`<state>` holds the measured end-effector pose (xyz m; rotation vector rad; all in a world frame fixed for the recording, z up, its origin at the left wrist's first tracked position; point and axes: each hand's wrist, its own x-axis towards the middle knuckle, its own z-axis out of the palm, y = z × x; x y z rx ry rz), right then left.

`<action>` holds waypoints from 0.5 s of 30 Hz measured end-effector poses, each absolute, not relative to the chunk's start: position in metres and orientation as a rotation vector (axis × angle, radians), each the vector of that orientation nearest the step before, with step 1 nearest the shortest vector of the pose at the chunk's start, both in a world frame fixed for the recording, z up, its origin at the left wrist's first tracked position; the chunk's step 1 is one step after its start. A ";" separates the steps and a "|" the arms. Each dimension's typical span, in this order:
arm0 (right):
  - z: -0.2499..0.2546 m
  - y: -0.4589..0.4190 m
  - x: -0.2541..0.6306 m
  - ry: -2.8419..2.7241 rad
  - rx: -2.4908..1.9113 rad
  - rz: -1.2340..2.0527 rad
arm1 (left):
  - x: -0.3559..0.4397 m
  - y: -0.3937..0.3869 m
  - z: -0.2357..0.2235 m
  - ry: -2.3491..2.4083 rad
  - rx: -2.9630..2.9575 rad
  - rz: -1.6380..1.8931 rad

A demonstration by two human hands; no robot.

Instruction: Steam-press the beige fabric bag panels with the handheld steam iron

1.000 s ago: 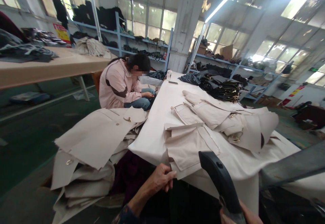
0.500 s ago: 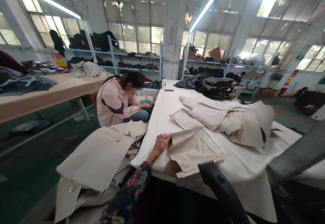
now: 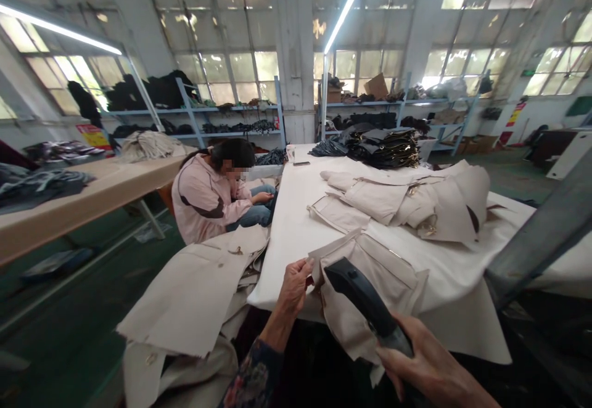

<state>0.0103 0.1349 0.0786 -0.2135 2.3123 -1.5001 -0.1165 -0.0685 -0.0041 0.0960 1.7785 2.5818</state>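
My left hand [image 3: 295, 286] pinches the upper left corner of a beige bag piece [image 3: 383, 272]. The piece has a flap and metal trim, and it hangs partly over the near table edge. In my right hand [image 3: 419, 352] is a black hand-held tool [image 3: 358, 288] with a long curved body and a broad head; its exact kind is unclear. The tool's head is in front of the bag piece, close to my left hand; whether it touches the fabric I cannot tell. On my left lies a heap of beige fabric pieces [image 3: 185, 297] with metal fittings.
More beige bag pieces [image 3: 444, 201] are piled on the white-covered table [image 3: 296, 204]. Black bag pieces [image 3: 386, 147] are stacked at its far end near a phone [image 3: 301, 163]. A seated co-worker [image 3: 208, 195] is left of the table. A grey metal post [image 3: 536, 248] slants at right.
My right hand has come into view, bringing the black tool up and left over the bag piece. My left hand still holds the corner. The view has shifted slightly.
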 end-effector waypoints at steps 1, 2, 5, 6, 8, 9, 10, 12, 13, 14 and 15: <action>0.077 0.133 0.007 2.297 -0.227 -1.526 | -0.114 -0.068 -0.005 1.756 0.093 2.587; 0.075 0.133 0.004 2.278 -0.236 -1.554 | -0.112 -0.068 -0.005 1.738 0.093 2.590; 0.066 0.134 -0.003 2.203 -0.274 -1.628 | -0.108 -0.067 -0.008 1.702 0.103 2.596; 0.064 0.135 -0.006 2.184 -0.289 -1.650 | -0.107 -0.067 -0.009 1.691 0.105 2.597; 0.061 0.135 -0.013 2.154 -0.309 -1.691 | -0.105 -0.064 -0.011 1.660 0.107 2.600; 0.061 0.135 -0.017 2.141 -0.320 -1.715 | -0.105 -0.063 -0.012 1.640 0.105 2.604; 0.062 0.134 -0.021 2.130 -0.331 -1.738 | -0.106 -0.062 -0.012 1.623 0.099 2.611; 0.065 0.135 -0.030 2.124 -0.343 -1.766 | -0.110 -0.060 -0.012 1.605 0.067 2.644; 0.067 0.137 -0.033 2.141 -0.337 -1.771 | -0.114 -0.060 -0.011 1.607 0.042 2.665; 0.070 0.140 -0.036 2.168 -0.323 -1.766 | -0.119 -0.061 -0.011 1.616 0.014 2.684; 0.072 0.144 -0.038 2.199 -0.298 -1.758 | -0.124 -0.062 -0.011 1.632 -0.014 2.698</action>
